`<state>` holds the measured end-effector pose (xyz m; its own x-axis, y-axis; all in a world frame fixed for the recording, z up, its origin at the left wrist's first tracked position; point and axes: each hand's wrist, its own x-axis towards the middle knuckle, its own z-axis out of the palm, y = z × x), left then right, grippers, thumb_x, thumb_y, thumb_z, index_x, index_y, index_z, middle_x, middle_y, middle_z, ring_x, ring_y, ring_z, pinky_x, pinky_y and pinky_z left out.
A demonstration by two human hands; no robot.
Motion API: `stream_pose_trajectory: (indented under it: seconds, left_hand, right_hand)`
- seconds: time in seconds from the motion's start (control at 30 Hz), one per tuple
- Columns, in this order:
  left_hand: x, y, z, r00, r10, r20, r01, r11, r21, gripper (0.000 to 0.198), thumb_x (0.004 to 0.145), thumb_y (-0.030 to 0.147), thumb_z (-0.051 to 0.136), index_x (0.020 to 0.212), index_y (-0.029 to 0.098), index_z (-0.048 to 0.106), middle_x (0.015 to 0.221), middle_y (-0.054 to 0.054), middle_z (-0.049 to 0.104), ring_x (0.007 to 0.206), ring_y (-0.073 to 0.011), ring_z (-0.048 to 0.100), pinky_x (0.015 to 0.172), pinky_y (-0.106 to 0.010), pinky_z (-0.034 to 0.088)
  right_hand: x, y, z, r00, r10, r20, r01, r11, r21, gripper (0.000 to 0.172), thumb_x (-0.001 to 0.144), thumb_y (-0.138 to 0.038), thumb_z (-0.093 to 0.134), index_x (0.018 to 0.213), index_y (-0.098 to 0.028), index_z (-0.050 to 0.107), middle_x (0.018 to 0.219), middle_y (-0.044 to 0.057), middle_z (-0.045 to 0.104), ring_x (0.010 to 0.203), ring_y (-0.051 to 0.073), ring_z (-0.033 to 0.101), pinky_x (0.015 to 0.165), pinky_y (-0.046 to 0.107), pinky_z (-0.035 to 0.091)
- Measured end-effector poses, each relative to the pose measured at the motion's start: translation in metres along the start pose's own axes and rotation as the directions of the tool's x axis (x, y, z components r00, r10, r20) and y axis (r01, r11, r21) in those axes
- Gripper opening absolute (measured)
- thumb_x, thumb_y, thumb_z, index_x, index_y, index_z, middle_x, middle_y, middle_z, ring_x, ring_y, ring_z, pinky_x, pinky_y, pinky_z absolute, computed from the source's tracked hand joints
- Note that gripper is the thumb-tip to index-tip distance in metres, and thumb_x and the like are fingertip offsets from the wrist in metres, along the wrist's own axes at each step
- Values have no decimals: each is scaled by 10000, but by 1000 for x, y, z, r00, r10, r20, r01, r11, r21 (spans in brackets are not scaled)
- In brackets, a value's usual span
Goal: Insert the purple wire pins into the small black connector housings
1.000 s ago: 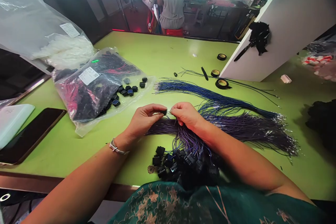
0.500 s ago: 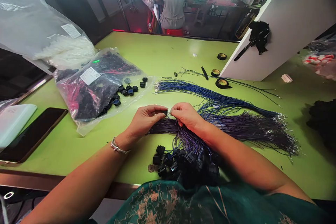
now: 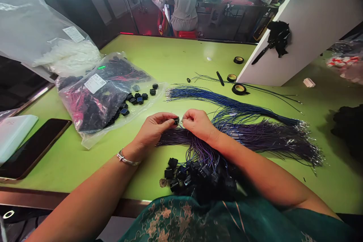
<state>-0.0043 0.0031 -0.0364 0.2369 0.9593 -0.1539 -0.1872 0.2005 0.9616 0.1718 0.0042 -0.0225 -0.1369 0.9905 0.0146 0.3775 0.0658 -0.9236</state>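
Observation:
Between the thumb and fingers of my left hand [image 3: 157, 124] is a small black connector housing [image 3: 176, 121]. Just to its right, my right hand [image 3: 198, 124] pinches a thin wire whose end lies close to the housing; whether it sits inside I cannot tell. Under both hands runs a bundle of purple wires [image 3: 255, 138], and beyond it lies a bundle of blue wires [image 3: 204, 94]. Nearest my body is a heap of wired black connectors [image 3: 195, 176], their wires trailing up beneath my right hand.
At the left, a clear bag [image 3: 99, 98] spills loose black connectors [image 3: 138, 98]; a phone [image 3: 36, 147] lies by a white box [image 3: 18, 136]. Tape rolls [image 3: 239, 89] sit before a white panel [image 3: 297, 34] at the right. A person [image 3: 184, 7] is seated beyond the table.
The black housing has turned a little in my left fingers and more of it shows. Both hands remain close together; the whole view has shifted slightly.

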Motion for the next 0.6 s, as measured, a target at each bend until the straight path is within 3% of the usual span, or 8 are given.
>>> stream_pose_trajectory:
  seconds: [0.1, 0.4, 0.6]
  left_hand:
    - [-2, 3, 1, 1000, 1, 13, -2, 997, 80, 365, 678, 293, 786, 1024, 188, 735, 899, -70, 753, 738, -155, 675, 765, -293, 530]
    - [-4, 10, 7, 998, 56, -34, -44, 961, 274, 285, 659, 309, 783, 914, 182, 765, 858, -65, 763, 729, -181, 669, 735, -305, 527]
    - [-4, 10, 6, 998, 65, -22, -55, 951, 303, 265, 692, 313, 761, 926, 190, 765, 866, -60, 762, 734, -173, 668, 755, -299, 521]
  right_hand:
    - [0, -1, 0, 999, 29, 14, -30, 999, 12, 70, 638, -177, 511, 619, -158, 576, 559, -36, 515, 536, 85, 422, 519, 218, 319]
    - [0, 6, 1, 996, 75, 49, -82, 985, 150, 70, 623, -198, 528, 610, -152, 580, 563, -36, 522, 543, 84, 431, 521, 212, 331]
    - [-2, 5, 3, 993, 109, 54, -118, 971, 210, 76, 638, -229, 531, 626, -162, 565, 540, -49, 477, 476, 66, 371, 460, 203, 298]
